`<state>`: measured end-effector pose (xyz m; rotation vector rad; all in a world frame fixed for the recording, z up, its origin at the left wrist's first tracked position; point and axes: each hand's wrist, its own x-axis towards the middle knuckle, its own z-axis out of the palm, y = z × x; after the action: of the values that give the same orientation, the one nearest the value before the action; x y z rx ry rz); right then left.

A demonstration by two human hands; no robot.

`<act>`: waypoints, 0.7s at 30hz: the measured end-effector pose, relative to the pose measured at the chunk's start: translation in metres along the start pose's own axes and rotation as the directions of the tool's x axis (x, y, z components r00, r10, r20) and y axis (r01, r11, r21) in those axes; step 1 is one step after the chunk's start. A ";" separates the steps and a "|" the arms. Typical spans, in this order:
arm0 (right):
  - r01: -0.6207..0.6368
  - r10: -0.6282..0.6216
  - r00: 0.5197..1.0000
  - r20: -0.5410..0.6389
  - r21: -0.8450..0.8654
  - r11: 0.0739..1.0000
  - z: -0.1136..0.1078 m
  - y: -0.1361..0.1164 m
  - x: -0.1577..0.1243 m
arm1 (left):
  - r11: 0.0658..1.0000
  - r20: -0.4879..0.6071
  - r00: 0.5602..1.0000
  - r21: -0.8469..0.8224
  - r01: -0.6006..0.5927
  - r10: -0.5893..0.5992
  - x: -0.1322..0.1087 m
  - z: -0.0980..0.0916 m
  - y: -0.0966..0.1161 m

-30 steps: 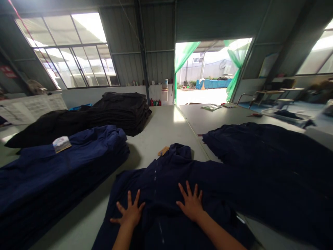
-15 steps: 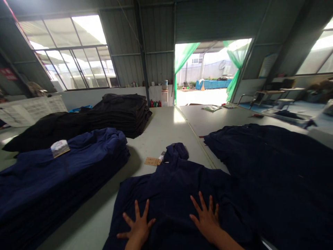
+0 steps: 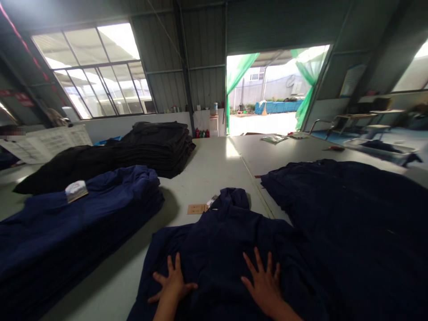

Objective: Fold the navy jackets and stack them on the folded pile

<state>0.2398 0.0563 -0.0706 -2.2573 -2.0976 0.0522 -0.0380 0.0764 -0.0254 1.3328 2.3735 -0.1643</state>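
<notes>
A dark navy jacket (image 3: pixel 224 254) is spread on the table in front of me, its collar end pointing away. My left hand (image 3: pixel 171 281) rests on the left part of the cloth, fingers spread. On the right part lies my right hand (image 3: pixel 264 281), also flat with the fingers apart. Neither hand grasps anything. At the collar a brown paper tag (image 3: pixel 197 208) sticks out to the left onto the table. The jacket's lower end runs out of view below my wrists.
A stack of folded blue garments (image 3: pixel 110 209) with a label on top stands at the left. Behind it is a pile of black garments (image 3: pixel 157 149). More navy garments (image 3: pixel 351 214) lie at the right. Flat packets (image 3: pixel 274 138) rest at the far end of the pale table (image 3: pixel 214 165).
My left hand has shifted slightly left, with its fingers drawn a little closer. My right hand stays almost in place. The collar has moved slightly right, and the camera view has shifted a little.
</notes>
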 end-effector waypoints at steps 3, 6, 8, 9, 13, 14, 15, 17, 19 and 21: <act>0.045 -0.044 0.999 -0.022 0.032 0.998 0.002 0.002 0.005 | 0.998 -0.029 0.998 0.024 0.057 -0.057 0.007 0.012 -0.011; 0.091 -0.089 0.996 -0.030 0.049 0.995 0.002 0.002 0.013 | 0.997 -0.121 0.991 0.048 0.062 -0.056 0.013 0.028 -0.032; 0.123 -0.122 0.992 -0.028 0.060 0.991 0.000 0.000 0.019 | 0.996 -0.127 0.991 0.070 0.058 -0.048 0.014 0.030 -0.044; 0.137 -0.135 0.991 -0.024 0.064 0.989 -0.001 -0.001 0.022 | 0.995 -0.104 0.994 0.082 0.054 -0.045 0.013 0.026 -0.049; 0.161 -0.161 0.987 -0.007 0.070 0.985 -0.005 -0.002 0.025 | 0.996 0.081 0.996 0.082 0.022 -0.028 0.010 -0.010 -0.052; 0.165 -0.166 0.986 0.001 0.071 0.984 -0.007 -0.001 0.025 | 0.997 0.112 0.994 0.072 0.009 -0.017 0.010 -0.021 -0.050; 0.169 -0.171 0.985 0.017 0.075 0.983 -0.009 0.000 0.024 | 0.998 0.122 0.992 0.063 -0.005 -0.002 0.010 -0.031 -0.049; 0.159 -0.166 0.983 0.082 0.086 0.984 -0.015 0.002 0.026 | 0.998 0.091 0.995 0.056 -0.039 0.034 0.014 -0.048 -0.044; 0.132 -0.147 0.977 0.155 0.102 0.986 -0.025 0.002 0.032 | 0.995 0.014 0.997 0.058 -0.080 0.080 0.020 -0.059 -0.038; 0.147 -0.168 0.972 0.166 0.129 0.981 -0.039 -0.004 0.045 | 0.989 -0.072 0.988 0.060 -0.134 0.138 0.029 -0.066 -0.029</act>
<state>0.2411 0.1002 -0.0309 -2.0822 -2.2873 0.3695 -0.0953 0.1037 0.0198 1.5468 2.3452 -0.1420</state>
